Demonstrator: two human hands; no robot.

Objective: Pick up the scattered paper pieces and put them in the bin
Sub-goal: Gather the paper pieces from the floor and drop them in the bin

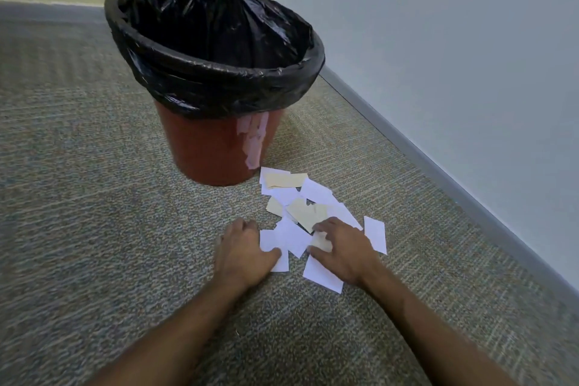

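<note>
Paper pieces: white and cream slips, a loose overlapping heap on the carpet, just in front of the bin's base and a little to its right, toward the grey skirting along the right-hand wall.

Progress: early going, by my reading. The whole heap lies on the carpet, and nothing shows inside the bin from this angle. Gathering is on; the lift and the drop are both left to do.

Left hand: down at the left edge of the heap, palm toward the carpet. Its thumb lies on top of a white slip, and the fingers curl down just beside that slip's left edge. Pressing and raking rather than pinching, as far as I can see; no paper is lifted.

Right hand: planted on the near right part of the heap, fingers bent, with a cream scrap bunched under the fingertips and thumb. Looks like a grip forming on it, though blur hides the exact contact.

Strays: one white slip pokes out beneath the right hand toward the viewer, and another lies just right of the knuckles, outside the fingers' reach as they sit now.

Bin: red-brown, upright, black liner folded over the rim, mouth wide open, standing beyond the heap and slightly left of it.

Next call: squeeze the two hands together, scoop, then carry up and over that rim.
</note>
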